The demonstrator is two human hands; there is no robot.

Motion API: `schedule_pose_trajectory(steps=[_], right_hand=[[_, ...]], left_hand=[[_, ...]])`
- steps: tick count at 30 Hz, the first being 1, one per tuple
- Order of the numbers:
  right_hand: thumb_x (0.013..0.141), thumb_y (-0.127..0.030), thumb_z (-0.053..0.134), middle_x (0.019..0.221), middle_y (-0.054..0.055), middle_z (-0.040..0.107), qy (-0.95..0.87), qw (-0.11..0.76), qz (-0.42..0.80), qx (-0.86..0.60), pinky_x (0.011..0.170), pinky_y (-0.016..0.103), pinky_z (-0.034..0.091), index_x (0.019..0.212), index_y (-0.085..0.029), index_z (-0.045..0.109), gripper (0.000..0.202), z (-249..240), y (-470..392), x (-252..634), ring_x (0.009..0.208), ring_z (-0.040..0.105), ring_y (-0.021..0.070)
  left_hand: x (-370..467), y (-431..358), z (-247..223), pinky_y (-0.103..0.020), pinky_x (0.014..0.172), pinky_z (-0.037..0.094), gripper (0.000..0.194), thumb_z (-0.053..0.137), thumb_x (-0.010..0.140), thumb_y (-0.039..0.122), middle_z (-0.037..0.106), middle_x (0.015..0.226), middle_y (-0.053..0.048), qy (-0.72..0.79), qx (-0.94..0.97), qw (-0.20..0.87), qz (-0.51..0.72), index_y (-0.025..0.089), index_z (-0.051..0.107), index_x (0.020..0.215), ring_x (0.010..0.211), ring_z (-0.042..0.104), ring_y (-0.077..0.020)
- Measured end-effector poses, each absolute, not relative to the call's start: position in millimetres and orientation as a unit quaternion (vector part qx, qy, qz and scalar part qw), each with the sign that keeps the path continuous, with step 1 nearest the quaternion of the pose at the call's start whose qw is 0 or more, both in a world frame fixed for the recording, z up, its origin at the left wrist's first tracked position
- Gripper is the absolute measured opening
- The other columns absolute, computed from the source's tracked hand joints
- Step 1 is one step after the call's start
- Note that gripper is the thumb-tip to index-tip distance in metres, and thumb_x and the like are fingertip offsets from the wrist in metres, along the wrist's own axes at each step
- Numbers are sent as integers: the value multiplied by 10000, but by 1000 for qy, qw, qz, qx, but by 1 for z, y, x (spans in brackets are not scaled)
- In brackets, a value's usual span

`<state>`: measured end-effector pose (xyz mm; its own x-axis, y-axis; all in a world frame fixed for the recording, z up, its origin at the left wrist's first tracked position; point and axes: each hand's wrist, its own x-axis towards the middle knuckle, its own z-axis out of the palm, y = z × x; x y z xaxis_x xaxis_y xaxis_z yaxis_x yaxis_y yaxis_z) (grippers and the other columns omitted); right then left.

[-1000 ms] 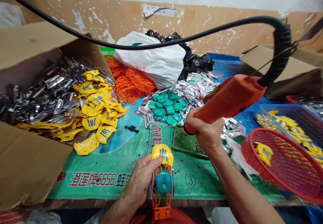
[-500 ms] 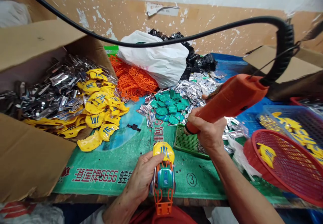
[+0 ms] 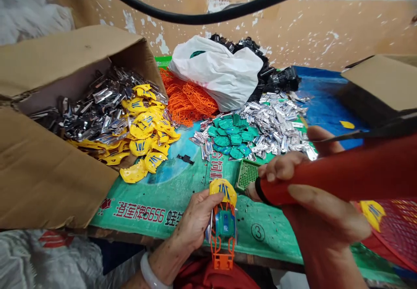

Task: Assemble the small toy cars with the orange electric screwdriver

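Note:
My left hand (image 3: 192, 224) grips a toy car (image 3: 225, 224) near the table's front edge, thumb on its yellow front piece. An orange frame and a teal cover make up the rest of it. My right hand (image 3: 312, 193) is wrapped round a red electric screwdriver (image 3: 345, 174), lying almost level, its tip pointing left. That tip is beside a green perforated tray (image 3: 246, 176) and apart from the toy car; whether a screw sits on it cannot be seen. My right hand and the screwdriver hide part of the tray.
A cardboard box (image 3: 65, 184) at left spills yellow parts (image 3: 146, 126) and dark shiny parts. Behind lie orange frames (image 3: 189, 102), a white bag (image 3: 215, 69), teal covers (image 3: 233, 132) and silver pieces (image 3: 276, 119). A red basket (image 3: 395, 232) stands right; a black cable (image 3: 195, 18) hangs above.
The screwdriver has come off the green tray, swung from steeply slanted to nearly level, and moved nearer to me. My left hand still holds the toy car. The view has turned left.

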<state>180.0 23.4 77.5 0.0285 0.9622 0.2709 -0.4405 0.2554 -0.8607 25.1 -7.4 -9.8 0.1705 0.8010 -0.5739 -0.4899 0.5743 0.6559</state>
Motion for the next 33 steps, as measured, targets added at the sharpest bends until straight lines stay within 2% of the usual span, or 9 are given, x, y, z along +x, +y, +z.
schedule_pose_trajectory(steps=[5, 11, 23, 33], right_hand=[[675, -218, 789, 714, -25, 614, -455, 639, 549, -289, 655, 326, 544, 1226, -358, 525, 626, 71, 20, 172, 668, 592, 152], [692, -194, 760, 714, -34, 612, -463, 634, 549, -286, 660, 300, 525, 1202, -350, 539, 577, 66, 23, 168, 657, 583, 132], [693, -202, 745, 712, -41, 596, -481, 616, 539, -314, 632, 341, 515, 1218, -359, 481, 608, 57, 23, 166, 647, 570, 151], [723, -251, 740, 721, -41, 574, -494, 615, 528, -314, 645, 355, 501, 1194, -359, 481, 549, 48, 17, 166, 653, 556, 158]], left_hand=[[24, -9, -10, -209, 550, 484, 304, 750, 680, 340, 705, 686, -68, 460, 168, 759, 428, 89, 692, 842, 565, 613, -127], [23, -9, -12, -219, 546, 480, 304, 738, 694, 343, 687, 671, -57, 458, 173, 761, 426, 86, 681, 846, 545, 596, -124], [25, -9, -14, -201, 496, 443, 278, 723, 691, 344, 680, 649, -58, 484, 171, 748, 420, 92, 673, 797, 517, 574, -113], [27, -13, -6, -176, 436, 399, 295, 752, 645, 363, 632, 567, -9, 483, 176, 737, 438, 101, 678, 759, 455, 509, -83]])
